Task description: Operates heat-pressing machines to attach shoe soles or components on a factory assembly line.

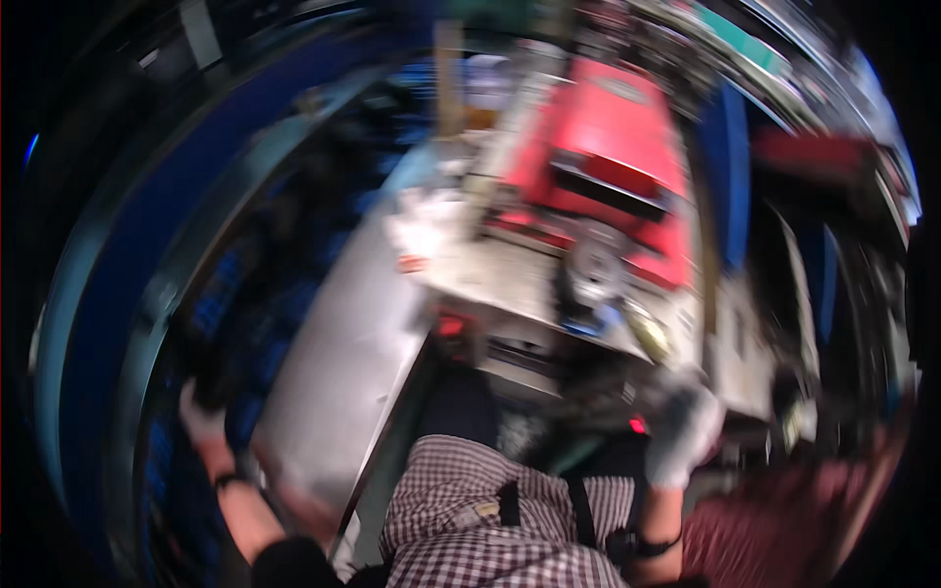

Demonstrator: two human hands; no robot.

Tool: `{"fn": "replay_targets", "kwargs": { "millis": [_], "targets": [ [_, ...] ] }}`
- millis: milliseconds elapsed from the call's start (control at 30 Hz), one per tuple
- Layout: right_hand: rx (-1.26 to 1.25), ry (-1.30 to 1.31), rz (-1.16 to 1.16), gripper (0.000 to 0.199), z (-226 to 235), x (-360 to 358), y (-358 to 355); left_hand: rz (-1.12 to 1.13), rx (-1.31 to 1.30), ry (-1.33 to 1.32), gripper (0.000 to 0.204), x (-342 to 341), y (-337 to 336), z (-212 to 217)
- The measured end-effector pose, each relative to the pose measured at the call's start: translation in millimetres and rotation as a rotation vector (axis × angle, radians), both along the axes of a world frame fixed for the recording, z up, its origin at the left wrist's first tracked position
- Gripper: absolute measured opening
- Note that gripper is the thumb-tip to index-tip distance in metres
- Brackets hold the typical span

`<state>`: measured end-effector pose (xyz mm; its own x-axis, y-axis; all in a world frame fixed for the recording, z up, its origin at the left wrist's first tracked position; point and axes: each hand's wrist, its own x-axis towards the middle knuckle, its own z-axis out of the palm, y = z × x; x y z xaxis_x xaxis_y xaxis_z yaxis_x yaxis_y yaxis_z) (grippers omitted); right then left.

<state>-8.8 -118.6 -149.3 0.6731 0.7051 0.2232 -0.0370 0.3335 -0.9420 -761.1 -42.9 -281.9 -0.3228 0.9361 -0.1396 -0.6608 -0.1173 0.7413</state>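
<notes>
My left hand (203,419), in a pale glove, is over a long dark trough (265,265) with blue and black pieces in it. Its fingers are smeared and partly lost against the dark, so what they hold, if anything, does not show. My right hand (683,431), in a white glove, is near the front right edge of the worktable (490,274). Motion blurs its fingers, and no held thing can be made out. Between the trough and the worktable slopes a smooth grey metal sheet (338,358). A crumpled white glove or cloth (426,227) lies at its upper end.
On the worktable stands a red machine (622,127) with a round grey metal part (595,263) in front. Beside it lies a yellowish object (649,333). A blue panel (727,176) rises at the right. Dark red cloth (774,519) is at the lower right.
</notes>
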Motion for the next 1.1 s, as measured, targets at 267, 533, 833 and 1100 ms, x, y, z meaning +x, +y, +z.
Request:
{"fn": "replay_targets", "kwargs": {
  "millis": [267, 533, 833, 1100],
  "targets": [
    [0.051, -0.362, 0.698, 0.054, 59.1, -43.4, 15.4, -0.645, 0.313, -0.155, 0.075, 202.5, 16.6, 88.1],
    [-0.071, -0.448, 0.91, 0.109, 97.2, -42.8, -0.5, -0.883, 0.188, -0.041, 0.084, 488.6, -0.5, 200.2],
    [0.049, 0.136, 0.562, 0.084, 146.8, 152.9, -56.0, -1.116, 0.695, 0.521, 0.097, 657.8, 23.3, 294.2],
    [-0.774, -0.814, -0.176, 0.095, 153.2, 343.9, 49.5, -0.642, 1.216, 0.86, 0.072, 825.3, 107.7, 385.1]
  ]
}}
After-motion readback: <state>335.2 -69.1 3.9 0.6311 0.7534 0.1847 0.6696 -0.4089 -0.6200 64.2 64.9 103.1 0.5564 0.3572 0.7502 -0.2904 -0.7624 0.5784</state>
